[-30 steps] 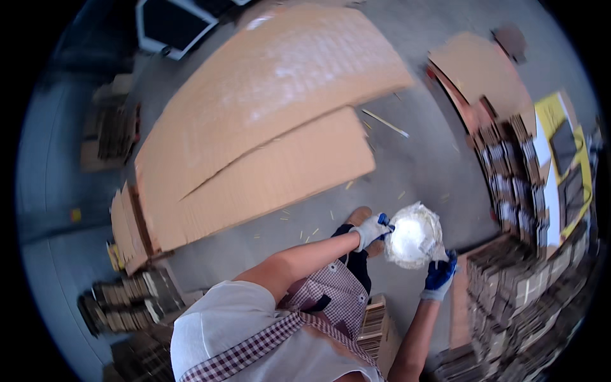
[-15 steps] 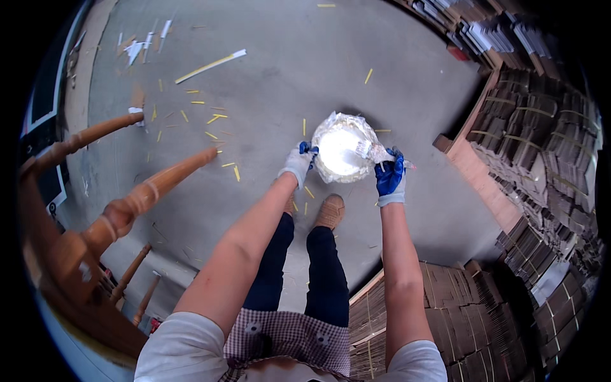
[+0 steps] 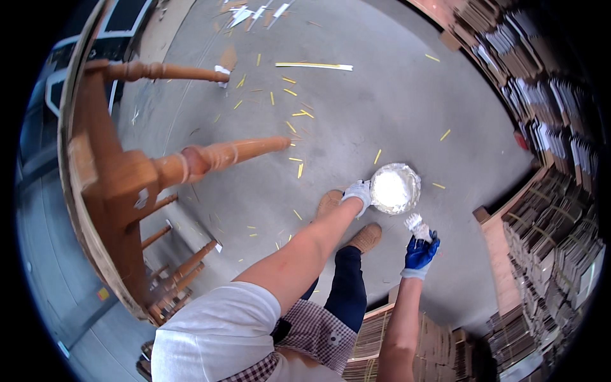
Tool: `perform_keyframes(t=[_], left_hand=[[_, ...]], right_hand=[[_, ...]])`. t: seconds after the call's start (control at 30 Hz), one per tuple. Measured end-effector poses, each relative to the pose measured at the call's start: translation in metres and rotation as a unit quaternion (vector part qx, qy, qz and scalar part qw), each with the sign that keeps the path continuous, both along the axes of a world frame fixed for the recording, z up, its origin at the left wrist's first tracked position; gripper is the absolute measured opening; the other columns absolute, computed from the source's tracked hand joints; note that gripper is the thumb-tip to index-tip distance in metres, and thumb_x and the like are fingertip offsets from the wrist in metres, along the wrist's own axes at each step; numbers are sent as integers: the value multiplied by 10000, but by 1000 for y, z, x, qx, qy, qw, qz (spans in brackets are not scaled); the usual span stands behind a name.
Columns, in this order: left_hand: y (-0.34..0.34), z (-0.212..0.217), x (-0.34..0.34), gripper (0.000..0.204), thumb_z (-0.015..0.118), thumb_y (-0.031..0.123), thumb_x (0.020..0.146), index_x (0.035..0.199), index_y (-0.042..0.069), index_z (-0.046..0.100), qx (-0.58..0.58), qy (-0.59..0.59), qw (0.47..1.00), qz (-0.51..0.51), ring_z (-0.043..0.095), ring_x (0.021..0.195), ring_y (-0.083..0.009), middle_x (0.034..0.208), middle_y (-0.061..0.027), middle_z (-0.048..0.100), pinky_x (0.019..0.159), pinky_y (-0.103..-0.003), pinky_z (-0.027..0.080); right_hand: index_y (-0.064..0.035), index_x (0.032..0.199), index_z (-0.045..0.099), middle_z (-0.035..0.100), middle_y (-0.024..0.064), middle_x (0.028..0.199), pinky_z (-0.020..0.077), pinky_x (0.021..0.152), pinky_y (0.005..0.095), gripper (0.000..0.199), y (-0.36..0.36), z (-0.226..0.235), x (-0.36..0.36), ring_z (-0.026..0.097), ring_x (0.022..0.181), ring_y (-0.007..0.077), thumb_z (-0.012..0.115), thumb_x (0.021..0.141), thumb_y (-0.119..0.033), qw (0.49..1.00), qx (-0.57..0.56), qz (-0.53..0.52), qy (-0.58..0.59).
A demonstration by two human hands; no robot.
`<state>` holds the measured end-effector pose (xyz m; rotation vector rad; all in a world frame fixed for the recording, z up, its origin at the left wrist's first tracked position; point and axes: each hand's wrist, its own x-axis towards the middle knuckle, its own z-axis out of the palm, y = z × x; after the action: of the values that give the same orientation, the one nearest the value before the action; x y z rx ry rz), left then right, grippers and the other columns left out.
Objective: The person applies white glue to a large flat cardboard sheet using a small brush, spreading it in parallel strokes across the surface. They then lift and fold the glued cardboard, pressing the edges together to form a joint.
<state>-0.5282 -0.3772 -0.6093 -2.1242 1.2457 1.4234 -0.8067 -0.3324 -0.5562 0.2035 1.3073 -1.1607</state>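
Observation:
My left hand (image 3: 358, 193), in a white glove with blue on it, grips the left rim of a round bucket (image 3: 415, 184). Bright white stuff fills the bucket, and a crinkled pale lining covers its rim. To its near right, apart from it, my right hand (image 3: 421, 253) in a blue-coated glove is closed around a paintbrush (image 3: 415, 224). White-coated bristles point up and left toward the bucket. The fingertips of my left hand are mostly hidden at the rim.
A brown wooden table (image 3: 130, 184) lies on its side at left, its turned legs (image 3: 235, 151) jutting rightward. Yellow strips (image 3: 289, 92) and a long pale strip (image 3: 318, 65) litter the grey floor. Bundled flat cardboard stacks (image 3: 541, 216) line the right side.
The view has swung left, bringing more of the wooden table into sight. My right hand has drawn the paintbrush out of the bucket, toward me. My left hand stays at the bucket's rim.

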Motion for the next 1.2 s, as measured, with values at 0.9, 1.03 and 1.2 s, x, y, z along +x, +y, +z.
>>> perform_keyframes(t=[0.9,1.03,1.2], left_hand=[[276,645,373,607,651,456,823,1290,72,597,-524,-216,820,77,484,1291,-345,1350,-134,553,1125,-525,321],[286,632,398,590,604,513,872,1304,115,551,-482,-188,856,15,464,1316,-316,1355,-113,539,1135,-487,317],[287,605,406,605,630,485,854,1299,93,513,-462,-115,874,93,464,1278,-303,1350,-176,494,1097,-461,345]], right_hand=[[-64,1246,609,632,144,1212,519,940,424,510,31,668,533,633,1076,334,662,762,88,377,-666,555,326],[-100,1265,602,540,119,1353,437,1019,475,570,95,659,594,512,1232,357,705,705,-63,214,-669,593,395],[-122,1311,579,531,112,1358,404,1044,472,617,113,624,637,486,1255,339,716,709,-119,118,-631,624,445]])
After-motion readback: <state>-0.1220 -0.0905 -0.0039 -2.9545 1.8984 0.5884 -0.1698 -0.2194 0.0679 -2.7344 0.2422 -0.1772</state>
